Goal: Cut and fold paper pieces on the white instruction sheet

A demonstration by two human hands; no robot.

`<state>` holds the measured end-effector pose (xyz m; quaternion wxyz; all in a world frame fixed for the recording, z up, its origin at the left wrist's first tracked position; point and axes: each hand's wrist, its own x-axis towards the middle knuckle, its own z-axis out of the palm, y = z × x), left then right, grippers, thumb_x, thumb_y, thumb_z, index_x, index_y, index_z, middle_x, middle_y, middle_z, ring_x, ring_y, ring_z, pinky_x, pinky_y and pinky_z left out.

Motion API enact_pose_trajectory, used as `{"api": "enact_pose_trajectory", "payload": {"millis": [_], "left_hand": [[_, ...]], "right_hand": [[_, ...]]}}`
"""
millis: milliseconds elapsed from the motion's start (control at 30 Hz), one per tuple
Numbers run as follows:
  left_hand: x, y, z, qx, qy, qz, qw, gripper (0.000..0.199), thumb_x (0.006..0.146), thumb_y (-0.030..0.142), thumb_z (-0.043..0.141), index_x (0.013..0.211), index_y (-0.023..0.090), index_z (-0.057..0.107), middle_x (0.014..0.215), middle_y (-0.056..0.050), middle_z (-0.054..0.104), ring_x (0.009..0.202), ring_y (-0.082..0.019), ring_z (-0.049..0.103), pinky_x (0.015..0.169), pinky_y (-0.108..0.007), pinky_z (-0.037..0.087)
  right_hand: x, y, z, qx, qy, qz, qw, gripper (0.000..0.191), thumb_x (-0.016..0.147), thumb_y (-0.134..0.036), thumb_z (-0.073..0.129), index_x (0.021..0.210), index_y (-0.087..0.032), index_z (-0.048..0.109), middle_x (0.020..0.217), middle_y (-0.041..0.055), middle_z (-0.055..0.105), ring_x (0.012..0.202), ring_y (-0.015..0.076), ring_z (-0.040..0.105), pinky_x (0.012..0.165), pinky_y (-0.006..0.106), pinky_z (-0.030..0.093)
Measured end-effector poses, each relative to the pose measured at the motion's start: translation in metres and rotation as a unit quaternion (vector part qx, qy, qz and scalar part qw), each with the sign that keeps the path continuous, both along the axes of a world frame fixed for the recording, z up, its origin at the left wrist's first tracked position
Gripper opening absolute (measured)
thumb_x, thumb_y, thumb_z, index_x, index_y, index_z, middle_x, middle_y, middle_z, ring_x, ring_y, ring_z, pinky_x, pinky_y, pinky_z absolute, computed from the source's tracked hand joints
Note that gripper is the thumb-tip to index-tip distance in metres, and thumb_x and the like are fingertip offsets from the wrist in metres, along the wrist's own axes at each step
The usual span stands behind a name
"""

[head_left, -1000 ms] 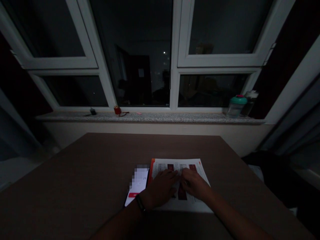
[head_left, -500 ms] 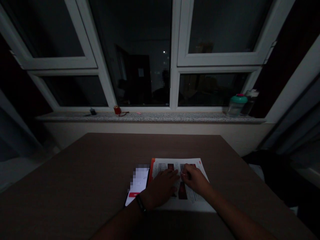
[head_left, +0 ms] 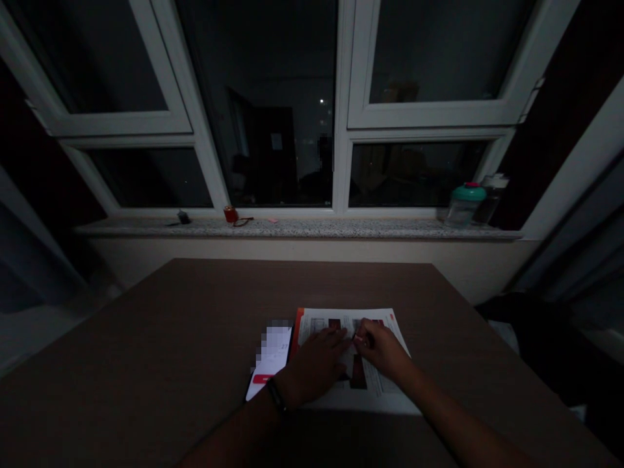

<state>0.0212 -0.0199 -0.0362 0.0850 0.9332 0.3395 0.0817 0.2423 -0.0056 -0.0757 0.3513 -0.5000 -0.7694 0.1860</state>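
White printed paper (head_left: 377,387) lies on the brown table (head_left: 146,364), just beside a phone (head_left: 269,370). The left hand (head_left: 314,367) rests open and flat on the sheet. The right hand (head_left: 383,351) curls, fingertips together on the paper; whether they grasp anything, I cannot tell.
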Motion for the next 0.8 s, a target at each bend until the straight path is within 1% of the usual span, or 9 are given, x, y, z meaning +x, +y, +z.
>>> {"api": "enact_pose_trajectory", "payload": {"millis": [67,167,333,400,500,567,700,800], "left_hand": [[0.0,0.0,0.0,-0.002,0.005,0.003,1.0,0.058,0.092,0.019,0.058,0.147,0.019,0.04,0.154,-0.01,0.041,0.145,-0.03,0.03,0.116,-0.049,0.031],[0.001,0.0,-0.001,-0.005,0.004,0.004,1.0,0.058,0.091,0.019,0.058,0.146,0.02,0.04,0.154,-0.009,0.04,0.143,-0.03,0.033,0.115,-0.05,0.032],[0.0,0.001,-0.002,-0.001,-0.005,-0.001,1.0,0.056,0.091,0.018,0.056,0.145,0.023,0.041,0.155,-0.009,0.04,0.142,-0.03,0.035,0.114,-0.051,0.034],[0.0,0.001,0.0,-0.001,-0.003,-0.002,1.0,0.056,0.092,0.019,0.055,0.146,0.023,0.04,0.155,-0.009,0.039,0.142,-0.03,0.034,0.114,-0.051,0.034],[0.0,0.0,0.002,-0.007,0.002,0.002,1.0,0.057,0.091,0.02,0.057,0.145,0.023,0.04,0.155,-0.009,0.04,0.142,-0.03,0.035,0.114,-0.05,0.033],[0.0,0.001,0.002,-0.009,0.0,0.002,1.0,0.057,0.091,0.02,0.057,0.145,0.023,0.041,0.154,-0.009,0.041,0.142,-0.03,0.035,0.114,-0.05,0.033],[-0.002,0.003,-0.003,0.011,-0.01,-0.011,1.0,0.053,0.093,0.015,0.05,0.145,0.023,0.04,0.154,-0.009,0.041,0.143,-0.028,0.033,0.114,-0.049,0.034],[-0.003,0.005,-0.006,0.031,-0.009,-0.022,0.999,0.05,0.095,0.013,0.045,0.144,0.023,0.04,0.153,-0.01,0.042,0.143,-0.027,0.035,0.114,-0.047,0.035]], "right_hand": [[0.001,0.002,0.0,0.002,0.004,0.004,1.0,0.015,0.081,-0.017,0.057,0.073,-0.022,0.046,0.068,-0.0039,0.054,0.064,0.0147,0.051,0.06,0.024,0.035],[0.002,0.001,0.0,-0.021,0.01,0.028,0.999,0.016,0.08,-0.016,0.058,0.071,-0.022,0.047,0.068,-0.0037,0.055,0.064,0.0144,0.052,0.059,0.023,0.035],[0.001,-0.007,0.002,-0.086,0.029,0.102,0.991,0.016,0.078,-0.015,0.061,0.073,-0.022,0.048,0.067,-0.0047,0.054,0.062,0.0134,0.051,0.055,0.022,0.035],[-0.001,-0.008,0.003,-0.09,0.032,0.095,0.991,0.017,0.077,-0.014,0.061,0.073,-0.022,0.047,0.067,-0.0047,0.055,0.062,0.0134,0.051,0.056,0.022,0.035],[-0.004,-0.008,0.003,-0.071,0.033,0.048,0.996,0.017,0.078,-0.013,0.059,0.073,-0.022,0.045,0.065,-0.005,0.053,0.061,0.0136,0.05,0.056,0.022,0.034],[-0.005,-0.007,0.004,-0.065,0.04,0.039,0.996,0.017,0.079,-0.013,0.058,0.073,-0.022,0.045,0.064,-0.0054,0.052,0.06,0.0135,0.049,0.055,0.022,0.034],[-0.005,-0.012,0.006,-0.079,0.047,0.079,0.993,0.017,0.077,-0.012,0.06,0.072,-0.022,0.046,0.063,-0.0061,0.052,0.058,0.013,0.05,0.054,0.022,0.034],[-0.005,-0.017,0.009,-0.087,0.031,0.116,0.989,0.019,0.074,-0.009,0.061,0.072,-0.022,0.047,0.066,-0.0055,0.054,0.061,0.0132,0.052,0.056,0.021,0.035]]}}
